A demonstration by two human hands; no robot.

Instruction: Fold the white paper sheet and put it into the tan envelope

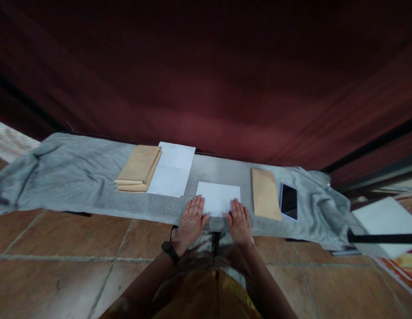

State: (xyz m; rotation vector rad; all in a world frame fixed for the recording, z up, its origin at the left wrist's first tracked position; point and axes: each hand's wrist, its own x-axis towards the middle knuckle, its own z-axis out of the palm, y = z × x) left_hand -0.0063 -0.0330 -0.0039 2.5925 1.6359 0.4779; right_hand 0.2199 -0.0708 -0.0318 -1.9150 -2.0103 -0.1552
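Observation:
A white sheet of paper, its wide side toward me, lies flat on the grey cloth. My left hand rests palm down on its near left corner, fingers stretched out. On the near right corner lies my right hand, also flat with the fingers extended. Whether the sheet is folded I cannot tell. Right of it is a single brown paper envelope. Off to the left sits a stack of brown envelopes, touching larger white sheets of paper.
A phone with a dark screen lies right of the single envelope. The grey cloth covers a narrow bench and is rumpled at both ends. Behind it hangs a dark red curtain-like surface. Brown floor tiles show below.

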